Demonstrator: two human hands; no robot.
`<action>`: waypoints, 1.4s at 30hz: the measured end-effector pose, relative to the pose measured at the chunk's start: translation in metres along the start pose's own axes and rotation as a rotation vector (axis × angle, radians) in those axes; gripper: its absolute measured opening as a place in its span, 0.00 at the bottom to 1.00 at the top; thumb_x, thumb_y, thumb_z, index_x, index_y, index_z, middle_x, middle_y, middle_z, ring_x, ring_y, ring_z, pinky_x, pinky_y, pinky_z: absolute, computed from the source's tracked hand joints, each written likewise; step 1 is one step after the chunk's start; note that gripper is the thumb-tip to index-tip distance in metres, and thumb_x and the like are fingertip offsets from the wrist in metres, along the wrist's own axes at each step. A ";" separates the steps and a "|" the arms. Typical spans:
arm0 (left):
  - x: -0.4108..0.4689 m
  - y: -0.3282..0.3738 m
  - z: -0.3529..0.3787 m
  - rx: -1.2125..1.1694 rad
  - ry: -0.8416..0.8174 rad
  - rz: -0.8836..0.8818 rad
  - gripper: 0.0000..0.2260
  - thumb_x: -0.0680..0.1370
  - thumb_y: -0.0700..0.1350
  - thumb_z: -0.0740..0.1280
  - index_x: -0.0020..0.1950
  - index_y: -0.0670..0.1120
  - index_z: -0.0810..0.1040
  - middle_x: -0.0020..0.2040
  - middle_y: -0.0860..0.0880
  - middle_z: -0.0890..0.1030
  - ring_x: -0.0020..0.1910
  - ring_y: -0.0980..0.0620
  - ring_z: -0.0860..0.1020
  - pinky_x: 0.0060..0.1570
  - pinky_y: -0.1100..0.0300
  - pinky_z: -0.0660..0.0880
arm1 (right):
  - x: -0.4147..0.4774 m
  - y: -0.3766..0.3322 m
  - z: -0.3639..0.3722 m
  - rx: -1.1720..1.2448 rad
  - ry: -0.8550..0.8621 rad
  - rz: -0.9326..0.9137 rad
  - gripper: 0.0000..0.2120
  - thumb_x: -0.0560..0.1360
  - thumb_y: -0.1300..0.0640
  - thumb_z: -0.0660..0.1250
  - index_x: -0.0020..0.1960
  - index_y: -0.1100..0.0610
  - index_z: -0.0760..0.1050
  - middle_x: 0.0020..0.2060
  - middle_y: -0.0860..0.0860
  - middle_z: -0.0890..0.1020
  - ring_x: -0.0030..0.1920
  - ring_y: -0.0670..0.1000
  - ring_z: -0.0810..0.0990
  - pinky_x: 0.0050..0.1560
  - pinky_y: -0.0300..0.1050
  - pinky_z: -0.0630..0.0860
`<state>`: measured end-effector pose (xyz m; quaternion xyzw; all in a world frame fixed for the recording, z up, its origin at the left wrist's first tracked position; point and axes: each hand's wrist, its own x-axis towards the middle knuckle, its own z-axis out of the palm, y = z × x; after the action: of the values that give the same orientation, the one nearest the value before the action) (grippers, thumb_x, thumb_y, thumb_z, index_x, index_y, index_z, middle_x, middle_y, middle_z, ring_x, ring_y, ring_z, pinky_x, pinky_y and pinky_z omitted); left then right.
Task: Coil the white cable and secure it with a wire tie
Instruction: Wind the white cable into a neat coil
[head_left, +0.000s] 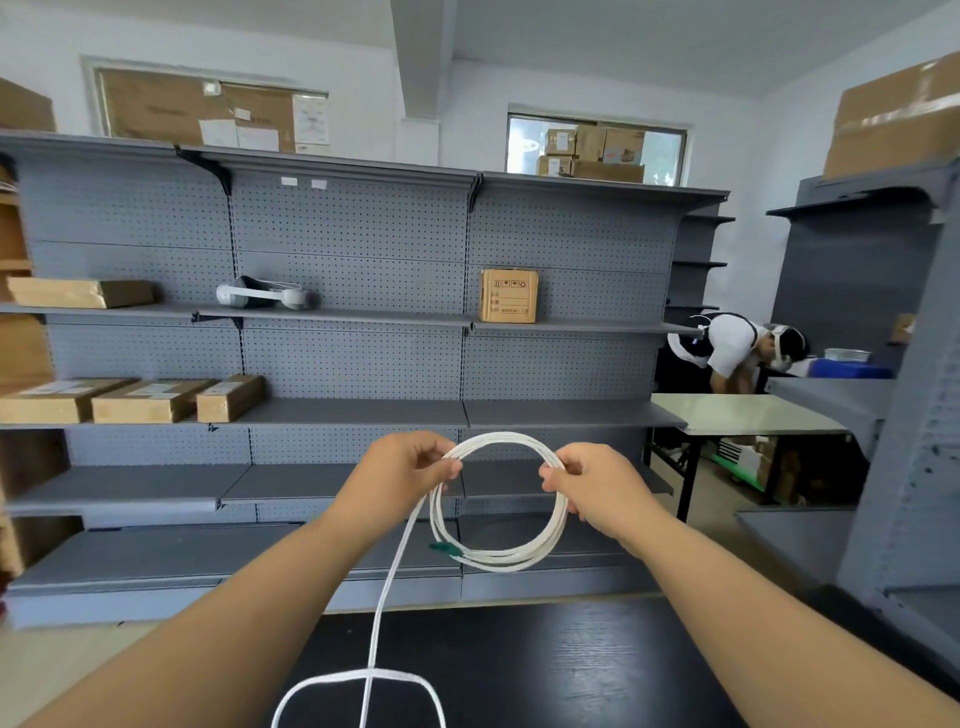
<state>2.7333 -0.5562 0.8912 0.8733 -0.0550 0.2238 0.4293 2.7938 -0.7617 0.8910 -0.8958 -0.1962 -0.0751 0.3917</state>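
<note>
The white cable (498, 558) hangs as a round coil of several loops, held up in the air between both hands. My left hand (400, 475) pinches the coil's upper left side, and my right hand (592, 486) grips its right side. A green end piece (445, 548) shows at the coil's lower left. A loose length of cable (387, 603) drops from my left hand to the black table (545, 670), where it lies in a wide loop at the bottom edge of the view. No wire tie is visible.
Grey pegboard shelving (353, 332) faces me, with cardboard boxes (508, 295) and a white headset (262, 293) on it. At the right, a person (737, 348) bends over beside a pale table (737, 413). More grey shelves (904, 395) stand at far right.
</note>
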 end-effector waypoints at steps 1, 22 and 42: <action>0.001 0.003 0.000 0.057 -0.008 0.024 0.07 0.76 0.43 0.68 0.40 0.53 0.78 0.31 0.56 0.78 0.28 0.66 0.72 0.32 0.74 0.66 | -0.001 0.000 -0.001 -0.061 -0.010 -0.017 0.07 0.76 0.55 0.64 0.39 0.51 0.76 0.35 0.47 0.80 0.35 0.47 0.75 0.42 0.43 0.71; -0.010 -0.002 0.025 -0.485 -0.236 -0.297 0.26 0.80 0.58 0.49 0.47 0.42 0.79 0.39 0.45 0.83 0.42 0.48 0.81 0.51 0.53 0.76 | -0.009 -0.001 -0.016 -0.157 0.033 -0.095 0.10 0.76 0.55 0.63 0.43 0.58 0.80 0.38 0.51 0.84 0.39 0.49 0.78 0.43 0.44 0.72; -0.021 -0.011 0.054 -0.358 0.103 -0.039 0.07 0.80 0.45 0.60 0.47 0.54 0.76 0.38 0.53 0.78 0.34 0.59 0.81 0.40 0.67 0.74 | -0.011 0.002 -0.006 0.364 0.199 0.136 0.09 0.77 0.58 0.64 0.39 0.53 0.78 0.33 0.49 0.81 0.30 0.48 0.71 0.36 0.46 0.72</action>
<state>2.7359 -0.5936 0.8453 0.7712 -0.0553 0.2465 0.5843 2.7848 -0.7707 0.8908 -0.8096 -0.1061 -0.1001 0.5685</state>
